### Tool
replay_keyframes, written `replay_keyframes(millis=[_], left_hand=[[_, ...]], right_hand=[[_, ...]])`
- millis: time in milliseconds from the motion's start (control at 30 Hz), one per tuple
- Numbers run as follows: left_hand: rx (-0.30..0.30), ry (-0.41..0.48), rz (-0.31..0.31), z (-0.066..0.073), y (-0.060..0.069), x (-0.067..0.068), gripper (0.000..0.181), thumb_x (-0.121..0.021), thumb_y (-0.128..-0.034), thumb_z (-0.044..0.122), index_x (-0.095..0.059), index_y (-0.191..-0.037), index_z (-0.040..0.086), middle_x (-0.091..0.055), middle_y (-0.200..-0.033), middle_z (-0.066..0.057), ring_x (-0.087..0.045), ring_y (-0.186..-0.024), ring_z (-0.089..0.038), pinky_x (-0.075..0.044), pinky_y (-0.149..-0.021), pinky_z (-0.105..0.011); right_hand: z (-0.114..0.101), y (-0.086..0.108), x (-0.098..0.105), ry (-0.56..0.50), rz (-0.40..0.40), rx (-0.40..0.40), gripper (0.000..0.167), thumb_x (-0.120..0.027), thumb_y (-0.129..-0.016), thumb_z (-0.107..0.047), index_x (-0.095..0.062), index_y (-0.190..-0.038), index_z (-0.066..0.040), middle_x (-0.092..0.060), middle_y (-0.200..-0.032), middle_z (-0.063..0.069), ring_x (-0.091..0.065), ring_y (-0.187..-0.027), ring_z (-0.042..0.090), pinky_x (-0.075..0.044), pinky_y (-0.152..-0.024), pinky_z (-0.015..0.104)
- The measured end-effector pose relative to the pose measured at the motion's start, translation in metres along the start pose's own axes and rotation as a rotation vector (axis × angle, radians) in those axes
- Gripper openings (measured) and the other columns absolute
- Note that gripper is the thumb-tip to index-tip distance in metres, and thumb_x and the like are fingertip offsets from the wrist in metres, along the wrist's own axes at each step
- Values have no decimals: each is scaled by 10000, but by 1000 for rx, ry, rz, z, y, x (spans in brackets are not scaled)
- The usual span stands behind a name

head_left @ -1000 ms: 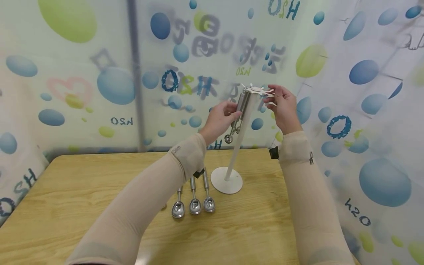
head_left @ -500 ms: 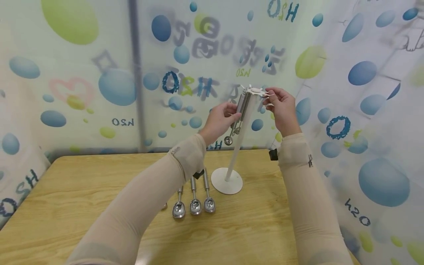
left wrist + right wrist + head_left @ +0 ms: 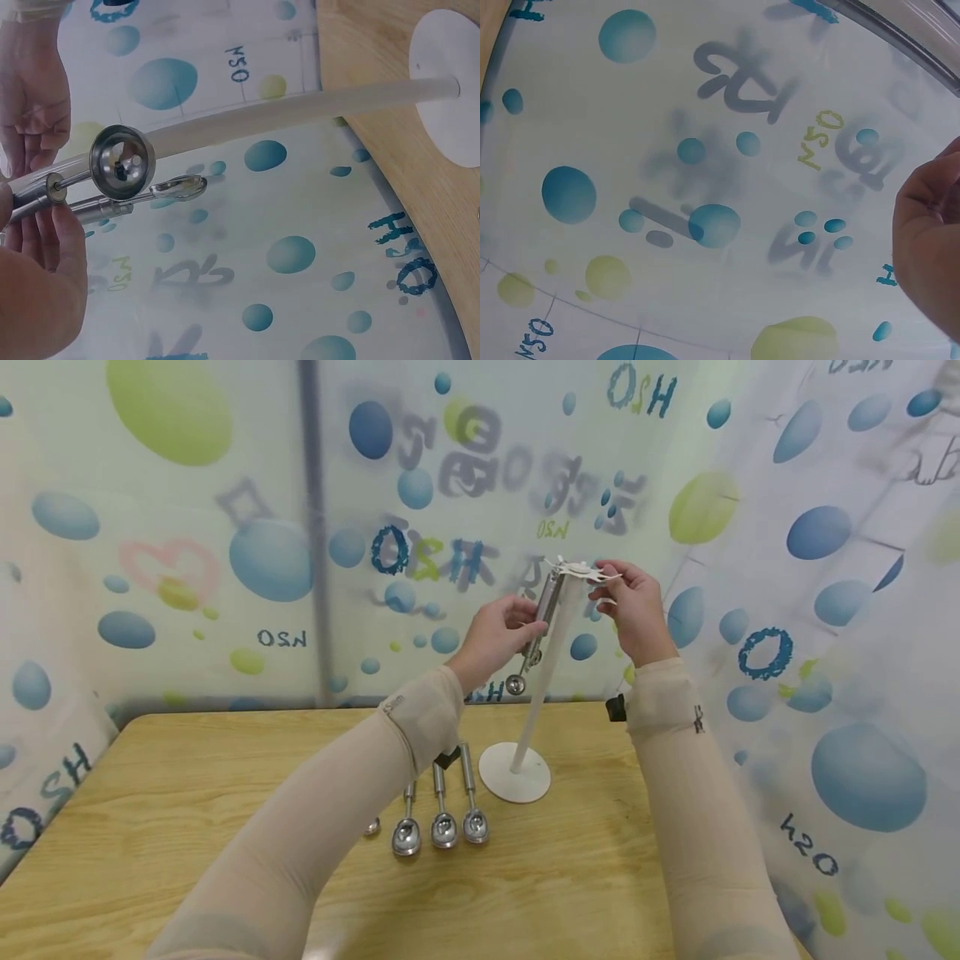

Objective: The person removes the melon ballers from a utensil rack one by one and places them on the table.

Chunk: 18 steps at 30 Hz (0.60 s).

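Observation:
A white stand [image 3: 542, 681] has a round base and a hooked top [image 3: 579, 570], from which metal scoops hang on the left side. My left hand [image 3: 498, 635] holds the handle of a hanging scoop [image 3: 515, 684] between thumb and fingers. In the left wrist view, that scoop's bowl [image 3: 122, 162] is beside another hanging spoon [image 3: 180, 187], and the left hand [image 3: 46, 292] is round the handle. My right hand [image 3: 633, 610] pinches a hook at the top's right side. Only part of the right hand [image 3: 930, 240] shows in the right wrist view.
Several metal scoops [image 3: 444, 831] lie on the wooden table [image 3: 555, 893] left of the stand's base, one partly behind the left sleeve. A printed curtain [image 3: 270, 635] with blue and green spots stands behind and to the right of the table.
My right hand has shifted slightly left and its fingers have come closer together on the hook. The stand's top looks slightly turned. The left hand keeps its hold on the handle.

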State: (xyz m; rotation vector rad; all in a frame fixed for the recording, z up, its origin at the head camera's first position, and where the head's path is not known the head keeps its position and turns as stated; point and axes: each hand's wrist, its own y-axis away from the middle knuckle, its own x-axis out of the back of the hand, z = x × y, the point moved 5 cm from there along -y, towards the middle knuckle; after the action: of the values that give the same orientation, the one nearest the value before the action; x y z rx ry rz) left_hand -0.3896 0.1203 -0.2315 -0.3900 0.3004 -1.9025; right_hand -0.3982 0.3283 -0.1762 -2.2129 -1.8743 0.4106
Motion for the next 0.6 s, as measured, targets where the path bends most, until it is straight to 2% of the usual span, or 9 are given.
replay_keyframes(millis=[200, 400, 600], left_hand=[[6, -17, -3, 3, 4, -2, 259, -710, -975, 194, -646, -1206, 97, -709, -1083, -19, -666, -999, -204, -586, -800, -326], [3, -6, -4, 5, 3, -2, 264, -715, -972, 179, -651, -1211, 87, -711, -1083, -26, -662, -971, -175, -585, -786, -333], [7, -12, -12, 7, 4, 1, 254, -724, -965, 193, -657, -1190, 96, -709, -1066, -20, -667, -972, -203, -589, -771, -333]], right_hand=[[0, -4, -4, -23, -22, -31, 200, -583, -1022, -221, -692, -1120, -85, -688, -903, 12, -623, -747, 144, -504, -607, 206], [1, -4, -6, -31, -42, -53, 212, -568, -1032, -224, -681, -1137, -79, -692, -912, 2, -621, -750, 138, -498, -617, 205], [1, -6, -8, -45, -49, -67, 211, -568, -1028, -233, -698, -1101, -82, -676, -933, 10, -625, -735, 137, -503, -609, 209]])
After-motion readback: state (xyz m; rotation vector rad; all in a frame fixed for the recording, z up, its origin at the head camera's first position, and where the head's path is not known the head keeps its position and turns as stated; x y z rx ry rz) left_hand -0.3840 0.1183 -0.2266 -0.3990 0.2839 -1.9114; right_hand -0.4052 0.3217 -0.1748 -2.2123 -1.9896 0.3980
